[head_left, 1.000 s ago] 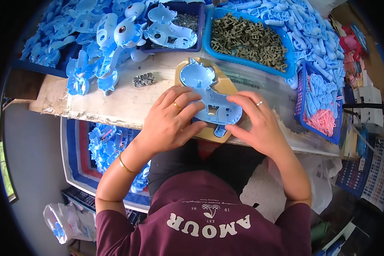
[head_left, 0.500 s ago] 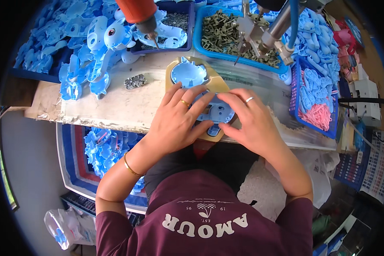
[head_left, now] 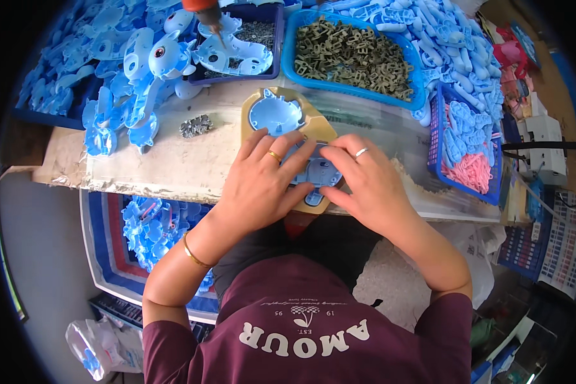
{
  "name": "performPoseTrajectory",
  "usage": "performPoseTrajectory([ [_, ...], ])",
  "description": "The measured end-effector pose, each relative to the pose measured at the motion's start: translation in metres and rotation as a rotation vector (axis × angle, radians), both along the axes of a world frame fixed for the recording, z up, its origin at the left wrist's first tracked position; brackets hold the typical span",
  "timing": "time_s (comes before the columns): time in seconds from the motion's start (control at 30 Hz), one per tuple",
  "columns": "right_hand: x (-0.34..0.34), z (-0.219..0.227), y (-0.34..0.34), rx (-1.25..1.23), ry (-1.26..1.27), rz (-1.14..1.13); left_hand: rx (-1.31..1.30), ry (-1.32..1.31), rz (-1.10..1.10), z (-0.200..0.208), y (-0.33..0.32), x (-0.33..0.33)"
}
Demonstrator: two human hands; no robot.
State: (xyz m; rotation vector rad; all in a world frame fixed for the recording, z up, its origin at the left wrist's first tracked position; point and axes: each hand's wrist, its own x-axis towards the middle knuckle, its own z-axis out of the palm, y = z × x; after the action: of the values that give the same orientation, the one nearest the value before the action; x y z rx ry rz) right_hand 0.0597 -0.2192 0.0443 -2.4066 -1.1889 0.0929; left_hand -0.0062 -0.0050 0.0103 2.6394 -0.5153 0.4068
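Note:
A tan fixture (head_left: 313, 123) lies near the front edge of the bench. A rounded blue plastic shell (head_left: 275, 114) sits in its upper hollow, open side up. Lower in the fixture lies a second blue shell half (head_left: 324, 171), with a small blue piece (head_left: 313, 198) below it. My left hand (head_left: 260, 176) grips the lower shell from its left, fingers bent over its upper part and the thumb low. From the other side, my right hand (head_left: 369, 179) pinches its right edge between thumb and fingers. My fingers hide part of this shell.
A red-bodied power screwdriver (head_left: 208, 16) hangs over a dark bin (head_left: 279, 45). Behind the fixture stands a blue tray (head_left: 365, 95) of dull metal clips. A basket (head_left: 436, 137) holds blue and pink parts. Small metal pieces (head_left: 196, 126) lie left. Blue parts (head_left: 118, 45) are heaped behind.
The view has shifted slightly. The metal tool arm that hung over the tray is out of view, and the red screwdriver appears higher. Both hands stay on the lower shell.

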Motion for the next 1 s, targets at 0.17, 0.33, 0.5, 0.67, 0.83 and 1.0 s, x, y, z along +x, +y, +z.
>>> performPoseTrajectory([
  [0.17, 0.054, 0.014, -0.016, 0.143, 0.306, -0.07, 0.051, 0.053, 0.008, 0.003, 0.004, -0.002],
  [0.33, 0.149, 0.004, -0.042, 0.023, -0.142, -0.304, 0.027, 0.036, -0.002, 0.005, 0.0, -0.001],
  [0.5, 0.187, -0.018, -0.04, -0.178, -0.235, 0.013, 0.034, 0.039, 0.007, 0.003, 0.0, -0.002],
  [0.67, 0.193, -0.026, -0.043, -0.063, -0.197, 0.071, 0.034, 0.038, 0.004, 0.003, 0.0, -0.001],
  [0.83, 0.196, -0.033, -0.049, 0.007, -0.135, 0.001, 0.035, 0.024, 0.001, 0.003, 0.002, -0.002],
  [1.0, 0.185, -0.019, -0.046, -0.007, 0.047, -0.054, 0.049, 0.029, 0.0, 0.003, 0.0, -0.002],
])
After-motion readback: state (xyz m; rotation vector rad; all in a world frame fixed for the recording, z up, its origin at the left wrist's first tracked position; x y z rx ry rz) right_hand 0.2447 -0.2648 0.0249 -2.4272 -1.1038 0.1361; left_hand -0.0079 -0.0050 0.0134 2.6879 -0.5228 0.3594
